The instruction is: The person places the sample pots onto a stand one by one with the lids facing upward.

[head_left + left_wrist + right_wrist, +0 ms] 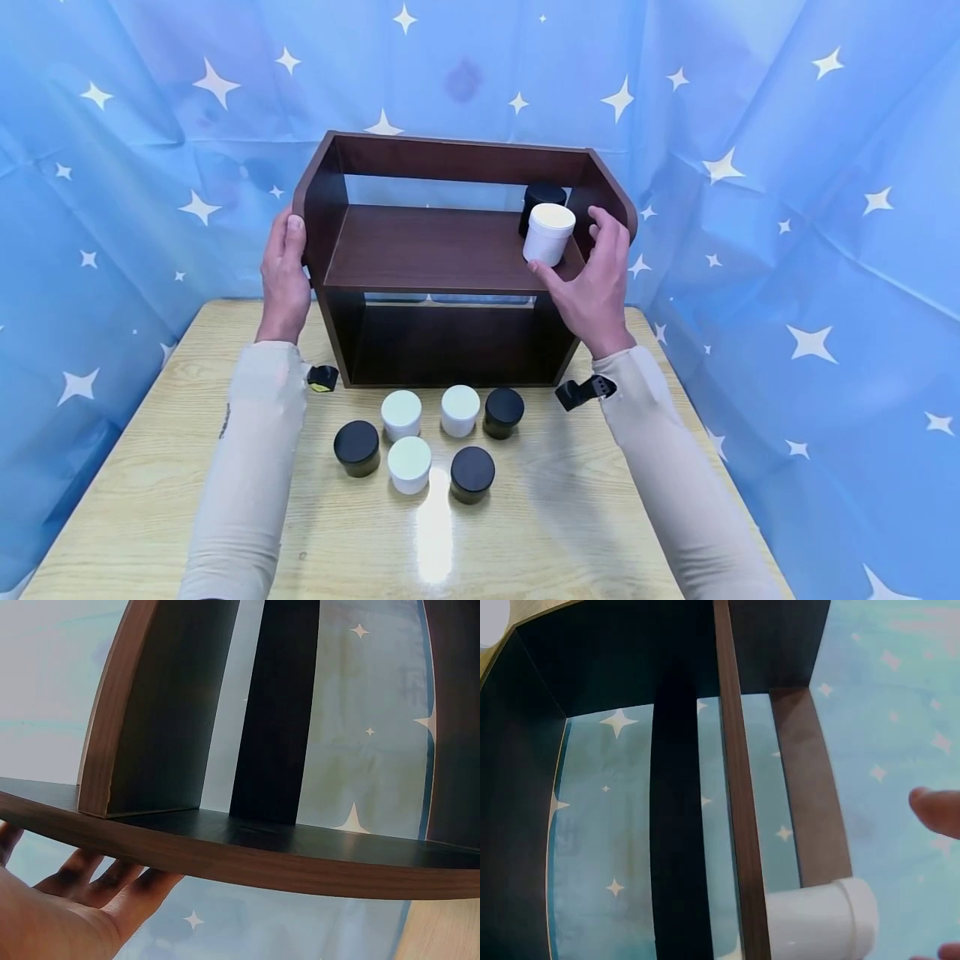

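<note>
A dark wooden shelf [450, 250] is standing on the counter [150, 467]. Two jars are sitting on the shelf board at the right end: a white jar [548, 233] in front and a black jar [542, 198] just behind it. Six more jars are waiting on the counter in front of the shelf, three white jars [408, 463] and three black jars [472, 473], so most of the putting away looks left to do. The right hand [592, 283] is hovering by the white jar on the shelf. Its grip is apart, with fingers loose around the jar; the thumb tip looks like it is touching the jar's bottom edge, the other fingers are just beside it. The left hand [285, 275] is pressing flat on the shelf's left side, fingers straight, thumb on the front edge.
</note>
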`<state>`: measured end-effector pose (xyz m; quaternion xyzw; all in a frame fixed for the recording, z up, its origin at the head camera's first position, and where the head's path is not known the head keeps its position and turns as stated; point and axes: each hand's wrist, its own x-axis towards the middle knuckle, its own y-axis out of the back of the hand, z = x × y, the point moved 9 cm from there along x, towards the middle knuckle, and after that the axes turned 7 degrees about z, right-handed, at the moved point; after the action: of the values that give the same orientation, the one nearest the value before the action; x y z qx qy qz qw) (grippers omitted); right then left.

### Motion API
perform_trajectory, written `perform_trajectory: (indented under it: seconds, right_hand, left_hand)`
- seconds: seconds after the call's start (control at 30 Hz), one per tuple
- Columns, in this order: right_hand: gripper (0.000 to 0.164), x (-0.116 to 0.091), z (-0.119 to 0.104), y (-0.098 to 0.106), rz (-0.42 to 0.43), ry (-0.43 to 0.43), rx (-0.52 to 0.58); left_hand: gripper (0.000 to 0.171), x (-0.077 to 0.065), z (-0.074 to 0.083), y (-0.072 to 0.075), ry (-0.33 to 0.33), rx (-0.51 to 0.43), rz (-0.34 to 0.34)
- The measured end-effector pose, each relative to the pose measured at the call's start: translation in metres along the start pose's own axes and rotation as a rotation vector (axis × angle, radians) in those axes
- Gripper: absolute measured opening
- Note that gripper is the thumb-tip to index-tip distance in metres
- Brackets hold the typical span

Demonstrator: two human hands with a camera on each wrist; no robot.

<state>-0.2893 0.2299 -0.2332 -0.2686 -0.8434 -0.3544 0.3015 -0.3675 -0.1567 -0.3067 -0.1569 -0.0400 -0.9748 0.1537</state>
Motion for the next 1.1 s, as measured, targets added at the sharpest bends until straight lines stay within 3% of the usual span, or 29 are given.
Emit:
perform_trajectory:
  seconds: [0.33, 0.47, 0.67, 1.1]
  right_hand:
    - [0.083, -0.028, -0.003, 0.008, 0.023, 0.110, 0.133]
    - [0.080, -0.038, -0.002, 0.006, 0.030, 0.153, 0.138]
    - [0.079, -0.047, 0.004, 0.002, 0.023, 0.150, 0.136]
    - [0.068, -0.097, 0.033, -0.006, 0.081, 0.167, 0.150]
  left_hand:
    - [0.045, -0.002, 0.001, 0.000, -0.005, -0.001, -0.006]
    - [0.045, -0.009, 0.011, -0.001, 0.004, -0.005, -0.017]
    - [0.045, -0.017, 0.024, 0.000, 0.006, -0.020, -0.027]
    - [0.045, 0.001, 0.000, 0.001, -0.020, -0.030, -0.029]
